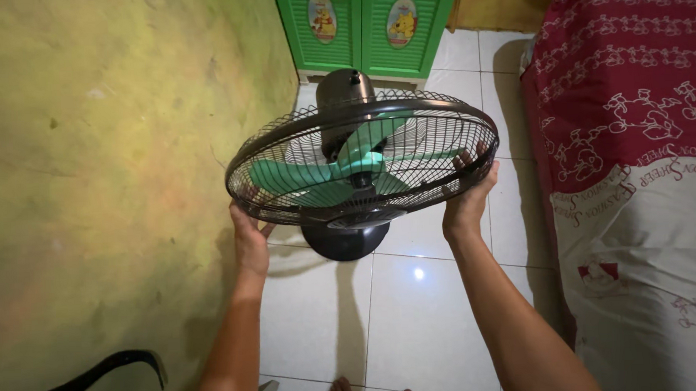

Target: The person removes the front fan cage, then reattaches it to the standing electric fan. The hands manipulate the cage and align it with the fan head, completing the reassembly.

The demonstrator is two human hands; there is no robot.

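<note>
You've got a fan [362,160] w/ black wire grille, mint-green blades. Wall [93,189]: mottled yellow-green. Cabinet [365,25]: bright green, louvred. Floor [421,308]: white tiles. Bed [631,132]: red & white cartoon print.

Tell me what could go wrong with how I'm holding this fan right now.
The left hand and right hand grip only the wire guard of the fan, so the thin wires might bend or the guard might come loose under the weight. The right fingertips poke through the guard near the green blades, risky if they spin. The round base hangs above the tiled floor and bare toes; a slip could hurt.
</note>
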